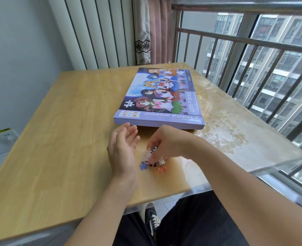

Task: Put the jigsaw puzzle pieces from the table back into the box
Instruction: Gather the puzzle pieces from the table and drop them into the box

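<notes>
A flat purple jigsaw puzzle box (161,96) with a cartoon picture lies closed on the wooden table (57,132), just beyond my hands. A small heap of puzzle pieces (153,159) sits near the table's front edge. A blue piece (143,166) and an orange piece (161,169) lie loose at the heap's near side. My right hand (166,142) is curled over the heap, its fingers closed on several pieces. My left hand (123,148) stands on edge beside the heap, palm facing it, fingers apart and holding nothing.
A clear plastic sheet (235,132) covers the table's right part and overhangs its edge. A metal railing (253,55) and window stand to the right. Curtains hang behind the table. My legs and a black shoe (152,219) show below the front edge.
</notes>
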